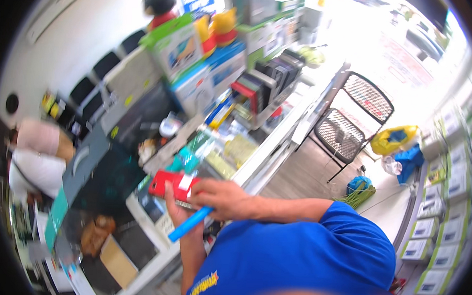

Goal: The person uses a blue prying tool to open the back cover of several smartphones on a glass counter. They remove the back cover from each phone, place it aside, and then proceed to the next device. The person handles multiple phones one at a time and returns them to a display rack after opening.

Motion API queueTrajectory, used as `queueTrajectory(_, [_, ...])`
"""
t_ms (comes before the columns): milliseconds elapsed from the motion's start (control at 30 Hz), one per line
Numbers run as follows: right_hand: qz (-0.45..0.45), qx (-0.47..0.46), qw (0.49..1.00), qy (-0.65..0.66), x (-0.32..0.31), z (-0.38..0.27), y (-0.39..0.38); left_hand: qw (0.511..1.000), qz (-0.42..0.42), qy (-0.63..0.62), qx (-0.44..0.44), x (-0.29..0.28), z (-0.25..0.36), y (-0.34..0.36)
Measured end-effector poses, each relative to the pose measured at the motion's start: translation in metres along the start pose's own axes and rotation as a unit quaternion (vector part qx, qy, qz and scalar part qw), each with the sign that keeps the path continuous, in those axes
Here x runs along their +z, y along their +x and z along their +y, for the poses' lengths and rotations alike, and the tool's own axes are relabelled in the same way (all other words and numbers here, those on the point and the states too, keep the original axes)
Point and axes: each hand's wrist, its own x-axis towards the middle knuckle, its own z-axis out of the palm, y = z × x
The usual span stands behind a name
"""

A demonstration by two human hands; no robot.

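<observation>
Shop interior, bright daylight at the far side. Landmark for all positions: the white counter [270, 149] that runs diagonally from lower left to upper right.

On the counter's far end, stacked cartons [207, 76] with plush toys [221, 26] on top; just beside them a rack of dark flat cases [266, 85] standing on edge, presumably so that each can be pulled out singly. Loose packets and papers lie flat on the counter's middle stretch. Right of the counter, on the floor side, a black mesh chair [355, 121], with a yellow bag [394, 138] beyond it. Well left of the counter, another person in a pale top [35, 153] bends over a separate surface.

Hands, over the counter's near end, above its edge:
- Left hand [176, 211] comes up from below, palm up, fingers curled round a red phone-like slab [171, 184]. The slab lies across the palm, face up. Judgement: cradled this way to keep its upper face steady and accessible.
- Right hand [228, 200] lies over the slab's near end, fingers pressed together around a blue marker-shaped tool [189, 224]. The tool slants down and to the left from the fist, its free end pointing away from the slab; which end is the working one cannot be told.

Whether the right hand's fingertips also press on the slab is hidden by the knuckles. Forearm in blue sleeve [305, 252] crosses in from the right.
</observation>
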Motion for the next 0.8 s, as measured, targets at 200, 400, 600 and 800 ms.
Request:
queueTrajectory(200, [-0.007, 0.024, 1.000, 0.018, 0.003, -0.005, -0.001, 0.998, 0.034, 0.032, 0.036, 0.015, -0.004, 0.005])
queueTrajectory(400, [-0.020, 0.152, 0.987, 0.050, -0.010, -0.013, -0.003, 0.999, -0.034, -0.016, 0.023, 0.012, -0.004, 0.016])
queueTrajectory(600, [-0.054, 0.446, 0.868, 0.211, -0.026, 0.007, 0.007, 0.992, -0.090, 0.011, 0.084, 0.012, -0.006, 0.014])
queueTrajectory(800, [-0.037, 0.449, 0.859, 0.241, -0.042, 0.024, 0.001, 0.990, -0.025, 0.105, 0.089, -0.012, 0.021, 0.018])
